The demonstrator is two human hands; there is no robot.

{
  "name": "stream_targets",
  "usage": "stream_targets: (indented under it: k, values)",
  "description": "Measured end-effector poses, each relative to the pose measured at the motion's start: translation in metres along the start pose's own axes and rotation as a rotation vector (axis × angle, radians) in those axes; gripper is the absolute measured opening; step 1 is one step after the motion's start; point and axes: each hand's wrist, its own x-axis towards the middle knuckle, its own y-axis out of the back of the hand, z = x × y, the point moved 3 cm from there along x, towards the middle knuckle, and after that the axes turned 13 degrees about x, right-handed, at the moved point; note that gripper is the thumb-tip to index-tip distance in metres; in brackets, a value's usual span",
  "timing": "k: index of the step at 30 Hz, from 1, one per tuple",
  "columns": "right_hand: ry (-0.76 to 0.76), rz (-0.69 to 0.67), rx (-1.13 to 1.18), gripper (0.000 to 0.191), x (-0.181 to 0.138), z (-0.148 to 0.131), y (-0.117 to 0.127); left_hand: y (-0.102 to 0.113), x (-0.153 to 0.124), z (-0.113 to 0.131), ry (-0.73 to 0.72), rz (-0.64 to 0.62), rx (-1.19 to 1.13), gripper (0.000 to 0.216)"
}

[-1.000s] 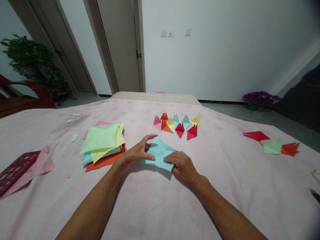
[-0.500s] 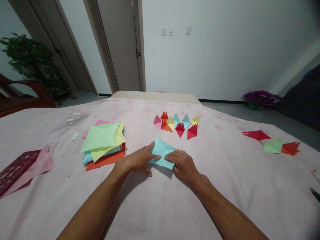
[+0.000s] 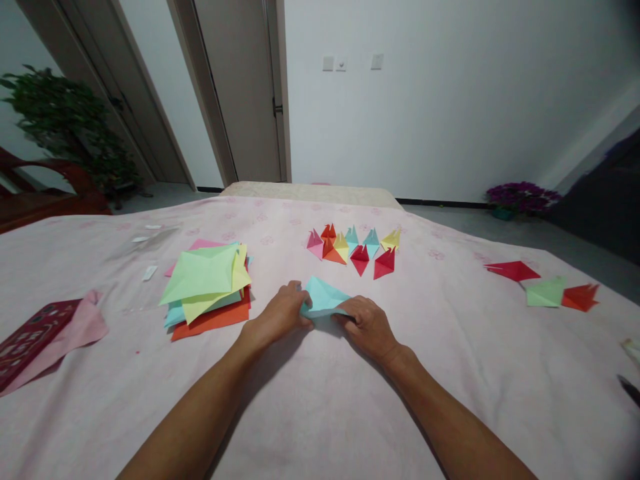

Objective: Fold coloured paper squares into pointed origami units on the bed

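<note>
Blue sheet (image 3: 323, 298): bent, right of the stack (image 3: 200, 273).
Left hand (image 3: 286, 312): curled nearly closed, gripping the stack-side end.
Right hand (image 3: 369, 328): likewise curled, gripping the opposite end.
Cranes (image 3: 385, 263): clustered right of the stack.

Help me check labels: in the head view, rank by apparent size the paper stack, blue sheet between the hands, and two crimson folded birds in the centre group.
1. Paper stack
2. Blue sheet
3. Left crimson bird and right crimson bird: too alike to rank
</note>
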Motion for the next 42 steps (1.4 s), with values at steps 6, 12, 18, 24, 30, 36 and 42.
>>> stream_targets:
  k: [6, 12, 18, 24, 30, 36, 42]
  values:
    - [-0.145, 0.067, -0.001, 0.014, 0.003, 0.006, -0.001, -0.021, 0.013, -0.016, 0.108, 0.107, -0.254, 0.040]
    - [-0.189, 0.135, 0.101, 0.016, 0.003, 0.018, -0.002, -0.029, 0.020, -0.021, 0.112, 0.092, -0.482, 0.026]
    - [-0.249, 0.237, 0.285, 0.023, 0.003, 0.023, 0.001, -0.023, 0.020, -0.013, 0.041, 0.160, -0.629, 0.026]
    - [-0.306, 0.317, 0.441, 0.033, 0.003, 0.021, 0.004, -0.014, 0.016, -0.006, -0.037, 0.189, -0.708, 0.029]
    - [-0.259, 0.390, 0.325, 0.038, 0.005, 0.021, 0.013, -0.005, 0.013, -0.004, -0.065, 0.252, -0.699, 0.026]
    - [-0.302, 0.318, 0.639, 0.036, 0.011, 0.030, 0.020, -0.001, 0.011, 0.000, -0.225, 0.219, -0.714, 0.015]
    - [-0.391, 0.138, 0.969, 0.035, 0.012, 0.019, 0.025, 0.001, 0.009, 0.001, -0.326, 0.186, -0.654, 0.013]
